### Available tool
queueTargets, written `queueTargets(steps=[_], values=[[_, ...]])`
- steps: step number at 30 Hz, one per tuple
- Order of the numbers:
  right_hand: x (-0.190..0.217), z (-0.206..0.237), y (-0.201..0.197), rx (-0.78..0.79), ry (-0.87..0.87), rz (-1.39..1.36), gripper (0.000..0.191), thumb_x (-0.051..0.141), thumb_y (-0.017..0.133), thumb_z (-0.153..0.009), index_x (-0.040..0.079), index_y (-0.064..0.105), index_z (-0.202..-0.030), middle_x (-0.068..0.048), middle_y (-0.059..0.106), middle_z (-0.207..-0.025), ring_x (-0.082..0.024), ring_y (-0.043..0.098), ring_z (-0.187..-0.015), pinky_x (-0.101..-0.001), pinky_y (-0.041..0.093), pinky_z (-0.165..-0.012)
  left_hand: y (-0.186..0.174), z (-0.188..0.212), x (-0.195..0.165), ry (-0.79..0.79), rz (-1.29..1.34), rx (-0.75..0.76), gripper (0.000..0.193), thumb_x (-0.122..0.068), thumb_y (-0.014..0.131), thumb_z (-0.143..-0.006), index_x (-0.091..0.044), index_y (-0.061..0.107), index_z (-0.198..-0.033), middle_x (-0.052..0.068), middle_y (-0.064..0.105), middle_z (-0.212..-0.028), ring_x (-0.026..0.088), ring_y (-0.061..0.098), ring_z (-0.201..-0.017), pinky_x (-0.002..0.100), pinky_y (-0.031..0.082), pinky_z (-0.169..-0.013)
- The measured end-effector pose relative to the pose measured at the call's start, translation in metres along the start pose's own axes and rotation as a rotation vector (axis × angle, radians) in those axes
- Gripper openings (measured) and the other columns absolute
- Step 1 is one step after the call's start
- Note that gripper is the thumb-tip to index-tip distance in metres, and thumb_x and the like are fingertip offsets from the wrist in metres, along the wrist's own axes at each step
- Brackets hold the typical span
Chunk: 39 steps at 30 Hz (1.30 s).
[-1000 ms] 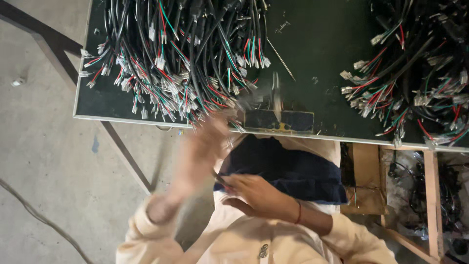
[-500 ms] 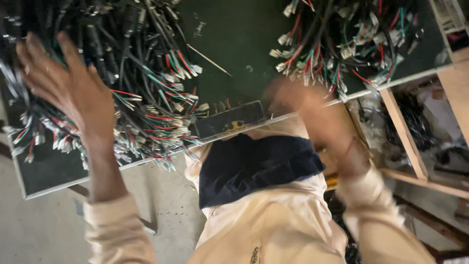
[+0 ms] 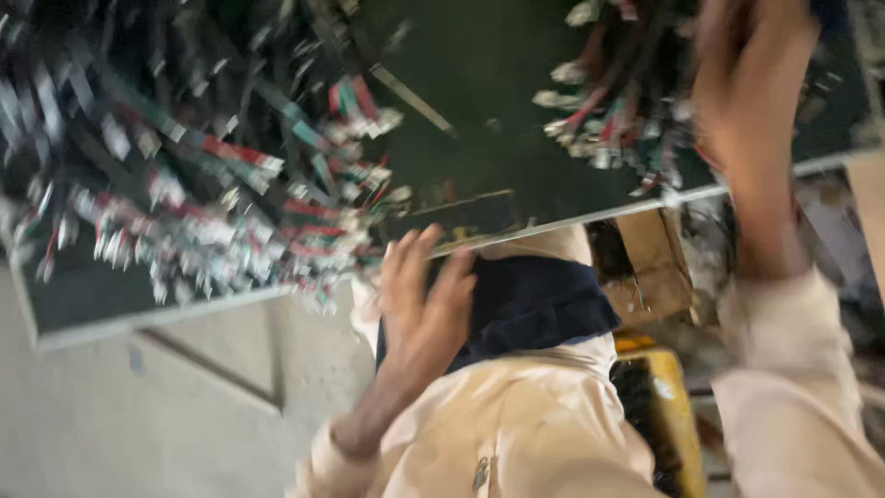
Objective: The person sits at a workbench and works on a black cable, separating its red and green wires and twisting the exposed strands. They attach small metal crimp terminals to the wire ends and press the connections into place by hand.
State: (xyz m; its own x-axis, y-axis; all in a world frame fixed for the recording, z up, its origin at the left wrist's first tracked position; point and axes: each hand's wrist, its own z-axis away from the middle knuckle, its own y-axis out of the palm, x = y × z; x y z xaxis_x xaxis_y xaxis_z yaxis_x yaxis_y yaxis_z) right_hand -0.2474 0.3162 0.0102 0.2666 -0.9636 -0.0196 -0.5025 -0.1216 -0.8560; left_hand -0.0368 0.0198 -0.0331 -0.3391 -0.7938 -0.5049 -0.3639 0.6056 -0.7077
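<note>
Two heaps of wired connectors lay on one dark worktop [image 3: 479,65]: a large left heap [image 3: 184,175] and a smaller right heap [image 3: 618,111]; two hands showed.

Brown cardboard box [image 3: 656,263] under table edge, right of centre; blurred.

Blurred heaps of multicoloured wire harnesses [image 3: 212,184] [image 3: 618,111] on dark green table [image 3: 489,65].
</note>
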Motion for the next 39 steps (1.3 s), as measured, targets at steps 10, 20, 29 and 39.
queueTargets(steps=[10, 20, 29, 39], values=[[0.015, 0.13, -0.051, 1.093, -0.31, -0.34, 0.045, 0.039, 0.076, -0.084, 0.016, 0.072, -0.123, -0.002, 0.076, -0.095, -0.022, 0.075, -0.079, -0.0326, 0.057, -0.069, 0.031, 0.002, 0.021, 0.396, -0.031, 0.067, 0.037, -0.015, 0.073, -0.102, -0.006, 0.058, -0.135, 0.003, 0.058, -0.095, 0.023, 0.061, -0.088, 0.04, 0.048, -0.087], [0.079, 0.151, -0.022, 0.901, -0.267, -0.84, 0.029, 0.025, 0.068, -0.088, 0.011, 0.074, -0.113, -0.008, 0.078, -0.103, -0.029, 0.076, -0.088, -0.0354, 0.06, -0.075, 0.088, 0.067, 0.004, -0.213, 0.878, 0.466, 0.028, -0.02, 0.067, -0.104, -0.007, 0.062, -0.127, 0.014, 0.073, -0.104, 0.03, 0.073, -0.098, 0.036, 0.057, -0.084], [0.092, 0.164, -0.029, 0.79, 0.146, -0.892, 0.031, 0.011, 0.069, -0.09, 0.009, 0.073, -0.12, -0.008, 0.066, -0.103, -0.016, 0.067, -0.061, -0.0293, 0.053, -0.058, 0.076, 0.065, 0.015, -0.521, 1.154, 0.405, 0.025, -0.017, 0.059, -0.106, -0.002, 0.065, -0.126, 0.005, 0.069, -0.106, 0.01, 0.065, -0.089, 0.029, 0.055, -0.078], [0.121, 0.199, -0.014, 0.685, 0.614, -1.517, 0.047, 0.0, 0.065, -0.096, 0.006, 0.054, -0.141, -0.002, 0.063, -0.091, -0.005, 0.058, -0.069, -0.0195, 0.049, -0.059, 0.067, 0.066, 0.013, -1.012, 1.388, 0.24, 0.025, -0.023, 0.057, -0.11, -0.002, 0.071, -0.115, 0.007, 0.07, -0.079, 0.005, 0.054, -0.056, 0.02, 0.042, -0.049]])
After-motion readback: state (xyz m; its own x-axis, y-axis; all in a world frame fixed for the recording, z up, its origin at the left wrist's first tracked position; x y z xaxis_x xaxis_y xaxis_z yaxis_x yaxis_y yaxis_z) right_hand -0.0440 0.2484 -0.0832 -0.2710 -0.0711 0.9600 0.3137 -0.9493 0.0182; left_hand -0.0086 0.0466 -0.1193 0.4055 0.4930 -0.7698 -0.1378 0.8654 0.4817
